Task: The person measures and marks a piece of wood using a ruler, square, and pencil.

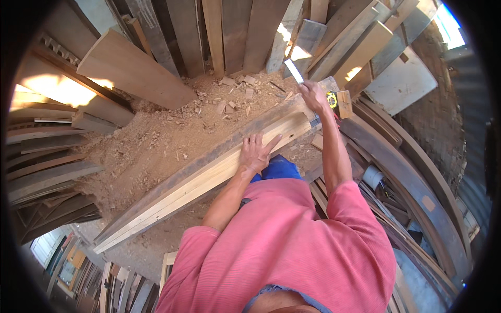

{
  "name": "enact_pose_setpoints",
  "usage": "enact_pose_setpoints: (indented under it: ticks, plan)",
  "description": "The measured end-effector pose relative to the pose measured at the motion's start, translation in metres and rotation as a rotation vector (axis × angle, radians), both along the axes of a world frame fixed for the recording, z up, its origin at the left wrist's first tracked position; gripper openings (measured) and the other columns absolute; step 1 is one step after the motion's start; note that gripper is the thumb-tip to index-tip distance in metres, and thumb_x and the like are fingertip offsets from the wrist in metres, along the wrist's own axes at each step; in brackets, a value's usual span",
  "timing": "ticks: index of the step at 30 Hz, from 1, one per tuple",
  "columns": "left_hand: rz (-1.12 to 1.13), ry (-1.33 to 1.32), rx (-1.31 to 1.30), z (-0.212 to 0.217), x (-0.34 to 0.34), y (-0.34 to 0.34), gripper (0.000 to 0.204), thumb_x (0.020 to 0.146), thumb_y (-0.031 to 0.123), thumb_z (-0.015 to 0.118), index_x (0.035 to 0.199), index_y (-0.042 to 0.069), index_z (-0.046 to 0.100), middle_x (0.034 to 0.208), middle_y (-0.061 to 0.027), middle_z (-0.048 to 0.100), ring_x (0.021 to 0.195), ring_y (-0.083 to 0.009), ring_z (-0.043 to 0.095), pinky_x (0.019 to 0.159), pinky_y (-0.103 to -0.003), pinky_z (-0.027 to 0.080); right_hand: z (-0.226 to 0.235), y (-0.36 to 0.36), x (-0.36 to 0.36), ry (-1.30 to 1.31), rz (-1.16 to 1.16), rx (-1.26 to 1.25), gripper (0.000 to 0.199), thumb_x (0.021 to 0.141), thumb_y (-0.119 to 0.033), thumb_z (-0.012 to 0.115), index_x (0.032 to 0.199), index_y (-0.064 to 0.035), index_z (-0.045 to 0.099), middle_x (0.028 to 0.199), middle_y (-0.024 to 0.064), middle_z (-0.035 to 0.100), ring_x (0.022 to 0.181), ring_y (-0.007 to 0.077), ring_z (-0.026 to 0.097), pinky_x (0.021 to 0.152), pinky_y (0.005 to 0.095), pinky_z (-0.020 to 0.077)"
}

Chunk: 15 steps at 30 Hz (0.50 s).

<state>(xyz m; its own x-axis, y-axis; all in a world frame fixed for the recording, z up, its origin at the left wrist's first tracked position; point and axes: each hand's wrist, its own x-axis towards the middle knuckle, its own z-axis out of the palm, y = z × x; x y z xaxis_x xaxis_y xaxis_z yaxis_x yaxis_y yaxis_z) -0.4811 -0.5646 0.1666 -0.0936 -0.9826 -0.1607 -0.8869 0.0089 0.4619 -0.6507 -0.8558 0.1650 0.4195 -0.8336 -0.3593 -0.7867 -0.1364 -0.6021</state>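
Pale wooden boards [209, 177] lie side by side along a long, darker beam [172, 180], running from the lower left to the upper right. My left hand [255, 155] rests flat on the pale wood, thumb and fingers apart. Near the far right end of the beam, my right hand [314, 98] is closed round a flat, straight tool with a bright white strip [294, 71] jutting out to the upper left. Its grip is hidden in my fingers, and I cannot tell its exact kind. A yellow and black tape measure [332, 99] sits just right of my right hand, beside a small wood block [344, 104].
Sawdust and wood chips [156, 141] cover the ground beyond the beam. Upright planks [224, 36] lean along the far side. Stacked boards [47, 161] stand at the left, and long curved timbers [417, 193] lie at the right. A pale panel [402, 81] leans at the upper right.
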Motion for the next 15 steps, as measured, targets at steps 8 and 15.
enact_pose_setpoints:
  ticks: [8,15]
  plan:
    - [0.004,0.021,-0.036,-0.003,0.003,0.002,0.093,0.083,0.027,0.084,0.163,0.043,0.041,0.141,-0.0222,0.054,0.124,-0.0401,0.054,0.103,-0.054,0.043,0.007,0.099,-0.046,0.304,-0.064,0.035,0.037,0.092,-0.034,0.067,0.094,0.0011,0.077,0.091,0.0289,0.073,0.091,0.0451,0.073,0.085,0.0514,0.0555]
    - [-0.003,0.006,-0.02,-0.003,0.001,0.003,0.093,0.082,0.025,0.085,0.163,0.038,0.042,0.143,-0.0207,0.053,0.124,-0.0393,0.053,0.104,-0.053,0.041,0.014,0.083,-0.054,0.254,-0.037,0.144,0.032,0.092,-0.031,0.073,0.097,-0.0009,0.08,0.091,0.0236,0.076,0.091,0.0381,0.076,0.084,0.0484,0.0559]
